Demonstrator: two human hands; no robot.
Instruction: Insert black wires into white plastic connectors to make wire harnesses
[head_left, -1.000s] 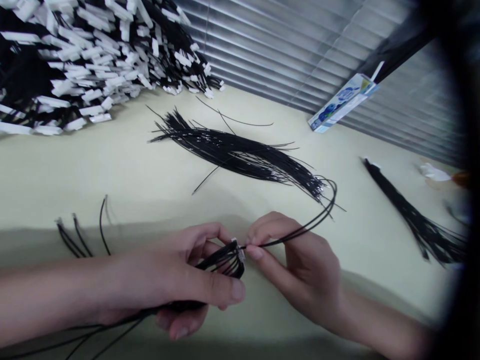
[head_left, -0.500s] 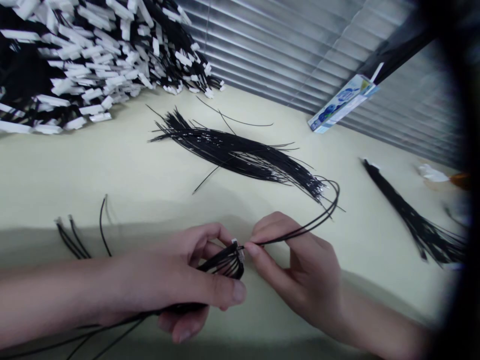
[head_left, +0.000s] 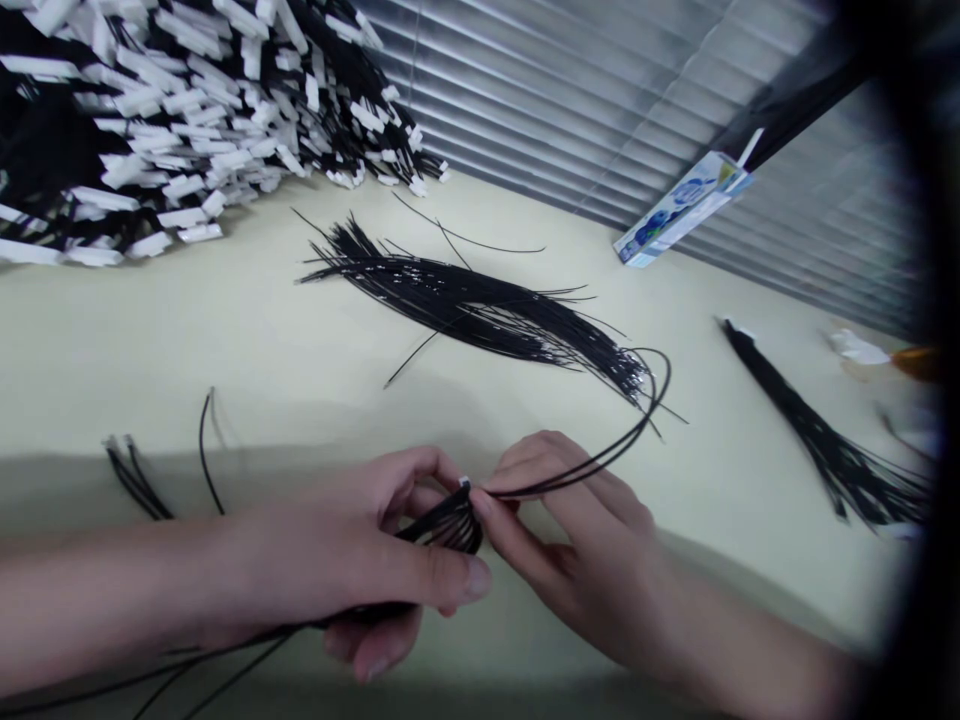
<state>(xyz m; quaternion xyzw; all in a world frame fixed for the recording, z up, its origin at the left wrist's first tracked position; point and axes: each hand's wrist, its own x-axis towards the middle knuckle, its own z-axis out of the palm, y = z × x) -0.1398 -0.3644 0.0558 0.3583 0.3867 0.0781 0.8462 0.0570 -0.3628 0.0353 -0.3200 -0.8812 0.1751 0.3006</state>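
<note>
My left hand (head_left: pixel 375 560) is closed around a wire harness (head_left: pixel 442 525), whose black wires fan into a small connector mostly hidden by fingers. Loose wire tails come out below and behind the wrist. In a pinch between thumb and forefinger, my right hand (head_left: pixel 570 550) holds black wires (head_left: pixel 600 462) right at the connector end. Those wires loop up and back toward a pile of cut black wires (head_left: pixel 465 300) with shiny terminals on the table beyond my hands.
A large heap of black cables with white connectors (head_left: pixel 187 130) covers the back left. A drink carton with a straw (head_left: pixel 679 210) stands by the window blinds (head_left: pixel 525 100). Another bundle of black cables (head_left: pixel 810 430) lies at right, near a blurred white and orange item (head_left: pixel 862 348).
My right hand has moved slightly left, bringing the pinched wire tips up against the connector. The wire loop shifted left with it. My left hand is nearly still.
</note>
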